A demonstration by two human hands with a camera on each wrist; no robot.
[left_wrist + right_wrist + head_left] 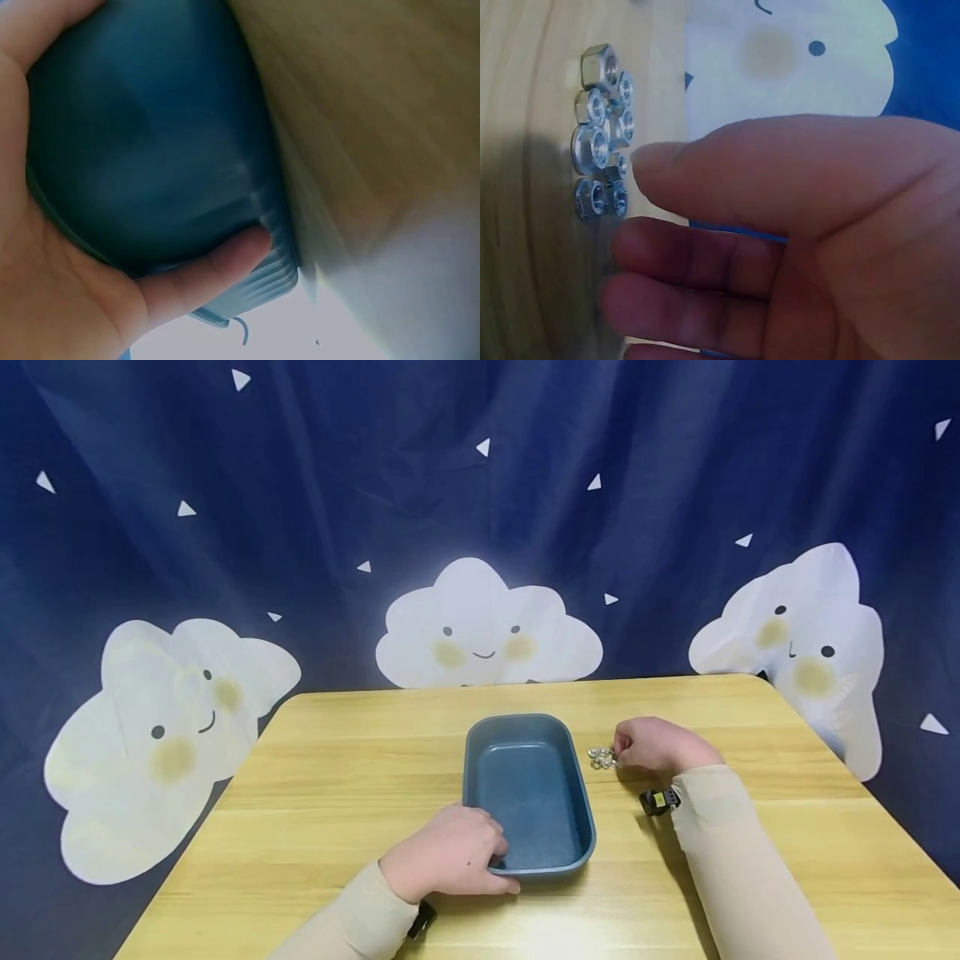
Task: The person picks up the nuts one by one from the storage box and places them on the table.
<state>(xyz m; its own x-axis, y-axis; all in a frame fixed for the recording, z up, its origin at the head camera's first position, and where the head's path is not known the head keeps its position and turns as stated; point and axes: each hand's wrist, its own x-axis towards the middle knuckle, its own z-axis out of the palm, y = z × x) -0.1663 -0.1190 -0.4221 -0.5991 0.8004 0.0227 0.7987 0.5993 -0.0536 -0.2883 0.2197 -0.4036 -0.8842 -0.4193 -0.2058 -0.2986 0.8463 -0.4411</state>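
Observation:
A dark blue-green rectangular plastic bin (528,802) stands on the table with its inside showing bare. My left hand (453,852) grips its near left corner, fingers over the rim and thumb along the outer wall; the left wrist view shows the thumb pressed on the ribbed side of the bin (165,150). To the right of the bin lies a small cluster of silver metal nuts (602,758). My right hand (663,746) is right beside them, fingers bent down. In the right wrist view, thumb and fingers (649,244) stand apart close to the nuts (592,146), with nothing visible between them.
The wooden table (337,777) has rounded far corners. Behind it hangs a dark blue curtain (420,485) with smiling white clouds and small white triangles. A black strapped device (660,802) sits on my right wrist, another (422,920) on the left.

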